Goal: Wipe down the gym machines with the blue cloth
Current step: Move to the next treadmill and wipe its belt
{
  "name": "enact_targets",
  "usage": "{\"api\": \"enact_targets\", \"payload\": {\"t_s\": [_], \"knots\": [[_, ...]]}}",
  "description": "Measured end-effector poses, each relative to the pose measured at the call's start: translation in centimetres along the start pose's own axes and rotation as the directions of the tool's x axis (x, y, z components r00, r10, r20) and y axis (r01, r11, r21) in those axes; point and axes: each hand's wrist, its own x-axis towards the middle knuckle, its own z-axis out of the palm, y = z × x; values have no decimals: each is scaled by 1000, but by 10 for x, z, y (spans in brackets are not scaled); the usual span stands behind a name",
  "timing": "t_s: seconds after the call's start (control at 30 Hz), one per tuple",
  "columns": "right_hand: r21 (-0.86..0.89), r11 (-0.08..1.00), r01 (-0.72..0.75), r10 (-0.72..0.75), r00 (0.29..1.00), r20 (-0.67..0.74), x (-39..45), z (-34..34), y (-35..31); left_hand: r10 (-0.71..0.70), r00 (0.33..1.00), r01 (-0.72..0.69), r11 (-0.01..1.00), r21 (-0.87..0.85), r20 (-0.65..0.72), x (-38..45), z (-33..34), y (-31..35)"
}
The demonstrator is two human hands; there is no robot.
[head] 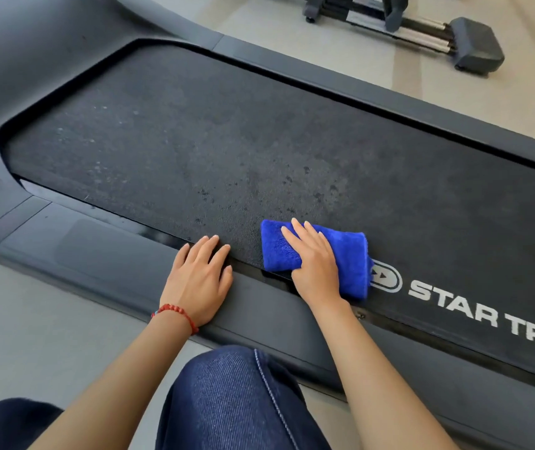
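A folded blue cloth [352,254] lies on the near edge of the treadmill's black belt [227,141], just left of the white logo lettering. My right hand [315,261] lies flat on top of the cloth, fingers spread, pressing it onto the belt. My left hand [199,277] rests palm down with fingers apart on the grey side rail [97,254], its fingertips reaching onto the belt edge. It holds nothing. A red bead bracelet sits on the left wrist. The belt shows dusty pale marks at the left and dark spots near the middle.
My knees in dark blue jeans [233,401] are close against the near rail. The treadmill's grey motor cover [32,60] rises at the left. Another machine's base with metal rails and a grey end cap [474,43] stands on the pale floor beyond.
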Motion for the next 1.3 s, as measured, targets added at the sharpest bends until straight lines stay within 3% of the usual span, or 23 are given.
{"api": "enact_targets", "payload": {"t_s": [0.8, 1.3], "knots": [[-47, 998, 47, -51, 996, -73, 134, 5, 50, -23, 999, 23, 1000, -21, -29, 4, 6, -4], [-73, 997, -11, 5, 997, -73, 219, 4, 67, 2, 999, -2, 1000, -12, -33, 5, 3, -4]]}}
